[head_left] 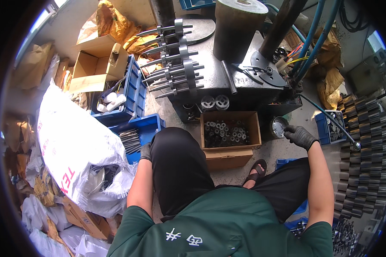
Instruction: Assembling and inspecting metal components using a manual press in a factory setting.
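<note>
My right hand, in a dark grey glove, reaches out at the right to the rim of a round metal tin. Its fingers are curled together; whether they pinch the rim or a small piece cannot be made out. My left hand, also gloved, is down beside my left knee, next to a blue bin of thin metal rods. The knee covers its fingers. Between my legs, an open cardboard box with several small ring-shaped metal parts rests on another carton.
A metal press stands ahead, with a rack of rods on its left. A ball-ended lever sticks out at the right, near a blue bin and stacked metal cylinders. A white sack and a blue crate are left.
</note>
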The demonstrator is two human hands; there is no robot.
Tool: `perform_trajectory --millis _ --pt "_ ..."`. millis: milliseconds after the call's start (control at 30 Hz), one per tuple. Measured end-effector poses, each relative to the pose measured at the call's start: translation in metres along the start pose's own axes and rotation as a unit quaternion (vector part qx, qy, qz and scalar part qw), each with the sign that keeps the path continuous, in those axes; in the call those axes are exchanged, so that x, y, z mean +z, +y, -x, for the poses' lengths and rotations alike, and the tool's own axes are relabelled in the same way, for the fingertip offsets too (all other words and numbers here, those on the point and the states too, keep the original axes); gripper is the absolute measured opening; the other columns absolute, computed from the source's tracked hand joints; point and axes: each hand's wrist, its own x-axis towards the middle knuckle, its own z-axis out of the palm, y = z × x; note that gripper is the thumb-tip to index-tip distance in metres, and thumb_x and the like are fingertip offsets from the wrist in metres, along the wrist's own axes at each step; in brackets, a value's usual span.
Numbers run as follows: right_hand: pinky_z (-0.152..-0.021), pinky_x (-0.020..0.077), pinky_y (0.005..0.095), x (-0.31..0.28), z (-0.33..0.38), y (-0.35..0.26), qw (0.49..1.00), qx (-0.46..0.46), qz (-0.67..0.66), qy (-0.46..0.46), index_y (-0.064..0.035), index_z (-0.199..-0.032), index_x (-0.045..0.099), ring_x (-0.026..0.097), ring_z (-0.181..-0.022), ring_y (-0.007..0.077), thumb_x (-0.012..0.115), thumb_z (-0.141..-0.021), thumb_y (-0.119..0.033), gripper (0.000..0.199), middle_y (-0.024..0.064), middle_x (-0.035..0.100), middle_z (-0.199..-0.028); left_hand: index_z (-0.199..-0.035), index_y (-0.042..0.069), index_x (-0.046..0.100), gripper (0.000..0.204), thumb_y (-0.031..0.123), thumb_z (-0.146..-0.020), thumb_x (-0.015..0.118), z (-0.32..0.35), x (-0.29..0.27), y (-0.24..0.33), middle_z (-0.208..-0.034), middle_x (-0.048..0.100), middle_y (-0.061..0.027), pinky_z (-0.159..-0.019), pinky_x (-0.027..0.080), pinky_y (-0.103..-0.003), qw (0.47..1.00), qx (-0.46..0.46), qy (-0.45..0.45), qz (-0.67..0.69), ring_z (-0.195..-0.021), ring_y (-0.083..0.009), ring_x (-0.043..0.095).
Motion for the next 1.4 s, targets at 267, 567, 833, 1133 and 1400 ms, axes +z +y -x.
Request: perform_trajectory --millis 267,567,833,1133,1400 --pt "-0.087 0.0539 0.0452 0.019 0.002 -0.024 0.985 -0.091 0.139 -0.055 -0.0032 -0.121 0.066 0.069 -0.094 0.0395 0.061 -0.093 -0.035 0.042 0.0237 0.071 -0.098 -0.155 0.018 0.027 0.058 0.014 -0.102 0.053 0.211 -0.125 0.311 -0.128 0.064 -0.0171 -0.089 0.056 -0.037 0.731 0.328 0.051 0.597 -0.109 -0.0257 0.066" --pt "-0.091 0.0531 0.0483 0.078 -0.062 -0.06 0.888 -0.187 0.389 -0.156 -0.0048 -0.113 0.072 0.069 -0.1 0.0392 0.059 -0.085 -0.027 0.038 0.0222 0.072 -0.103 -0.125 0.0 0.057 0.028 0.01 -0.099 0.053 0.325 -0.039 0.524 -0.11 0.071 -0.0148 -0.074 0.057 -0.03 0.712 0.471 -0.14 0.501 -0.083 -0.018 0.069" --pt "-0.101 0.0491 0.0479 0.188 -0.183 -0.001 0.897 -0.272 0.335 0.09 -0.0052 -0.127 0.065 0.063 -0.119 0.0373 0.062 -0.088 -0.034 0.048 0.0197 0.063 -0.133 -0.126 0.001 0.06 0.031 0.015 -0.098 0.06 0.322 0.047 0.53 -0.095 0.07 -0.0081 -0.078 0.056 -0.03 0.791 0.504 -0.184 0.295 -0.083 -0.013 0.066" --pt "-0.103 0.0477 0.0466 0.193 -0.184 -0.052 0.879 -0.338 0.333 0.046 -0.0056 -0.129 0.063 0.062 -0.121 0.0358 0.061 -0.09 -0.032 0.048 0.0186 0.062 -0.134 -0.123 -0.003 0.062 0.032 0.019 -0.099 0.058 0.302 0.054 0.512 -0.097 0.072 -0.0112 -0.089 0.054 -0.033 0.846 0.4 -0.202 0.29 -0.094 -0.018 0.068" --pt "-0.105 0.0462 0.0453 0.187 -0.157 -0.101 0.872 -0.351 0.34 0.02 -0.0061 -0.131 0.061 0.061 -0.122 0.0343 0.061 -0.091 -0.031 0.047 0.0175 0.061 -0.136 -0.126 0.001 0.061 0.034 0.02 -0.099 0.059 0.299 0.06 0.501 -0.101 0.071 -0.013 -0.089 0.053 -0.035 0.856 0.413 -0.182 0.252 -0.096 -0.0192 0.067"
